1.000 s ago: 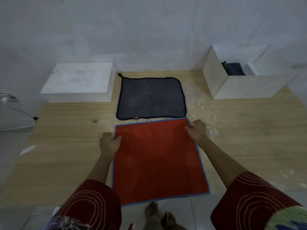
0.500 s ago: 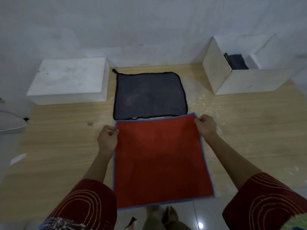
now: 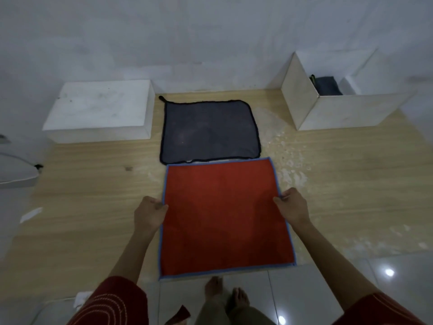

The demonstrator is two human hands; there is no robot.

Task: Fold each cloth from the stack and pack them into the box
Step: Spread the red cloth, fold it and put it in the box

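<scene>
A red cloth (image 3: 225, 216) with a blue border lies flat on the wooden table, its near edge at the table's front. My left hand (image 3: 150, 213) pinches its left edge about midway along. My right hand (image 3: 291, 205) pinches the right edge at the same height. Behind the red cloth lies a grey cloth (image 3: 209, 132) with a black border, spread flat; it tops the stack. An open white box (image 3: 328, 106) stands at the back right, with a dark folded cloth (image 3: 326, 86) inside it.
A closed white box (image 3: 100, 109) sits at the back left against the wall. White flecks (image 3: 285, 158) are scattered on the table right of the cloths. My feet (image 3: 225, 294) stand on the tiled floor below the table's front edge.
Both hands have slid from the red cloth's far corners toward me, down its side edges to about the middle. The cloth stays flat.
</scene>
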